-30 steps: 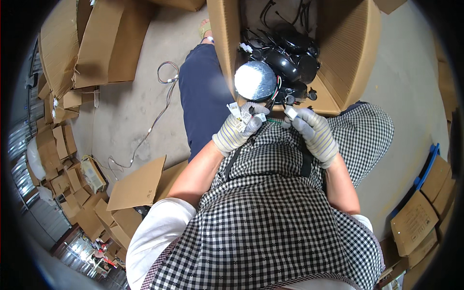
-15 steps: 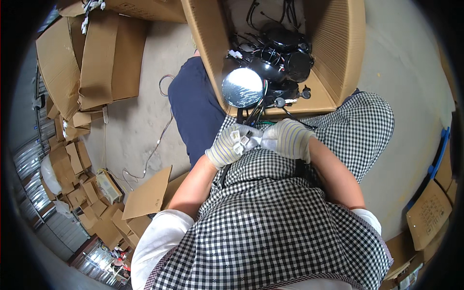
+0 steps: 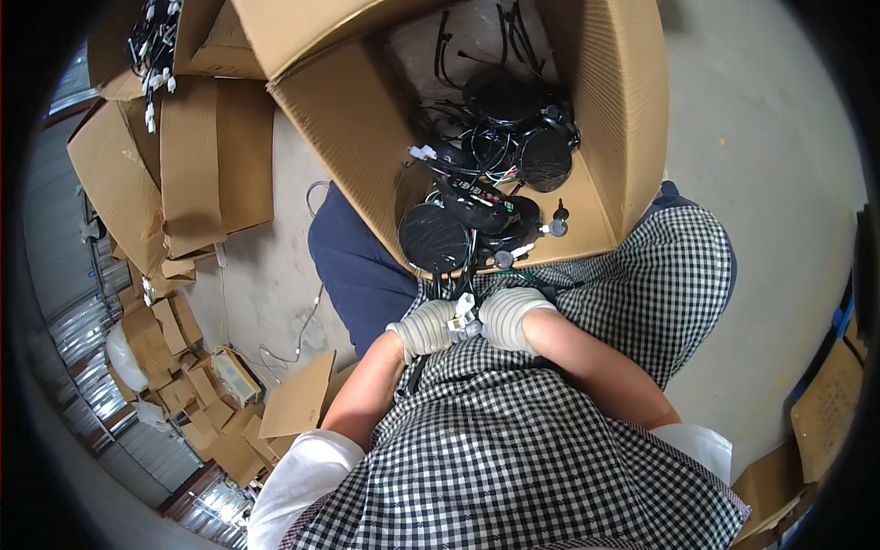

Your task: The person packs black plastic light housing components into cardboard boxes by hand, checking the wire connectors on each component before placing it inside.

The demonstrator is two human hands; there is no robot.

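Note:
Both my hands wear striped knit gloves and meet over my lap at the near edge of an open cardboard box (image 3: pixel 632 101). My left hand (image 3: pixel 423 330) is closed around white plastic plug connectors (image 3: pixel 464 312) on a bundle of dark wires. Against the same connectors, my right hand (image 3: pixel 511 319) is closed, its fingertips mostly hidden. The wires lead up over the box edge to black round gauges, the nearest with a dark disc face (image 3: pixel 434 238). A key switch with its key (image 3: pixel 557 224) lies to the right of them. Another white connector (image 3: pixel 423 152) rests farther back.
Flattened and open cartons (image 3: pixel 218 156) stand at the left, with a wire harness with white plugs (image 3: pixel 156 41) hanging above them. A loose cable (image 3: pixel 301 350) trails over the concrete floor (image 3: pixel 733 238). More cardboard (image 3: pixel 825 403) is at the right edge.
The view has shifted, so the box and my hands appear lower in the picture. The nearest gauge's bright glare is gone. My hands stay together at the connectors.

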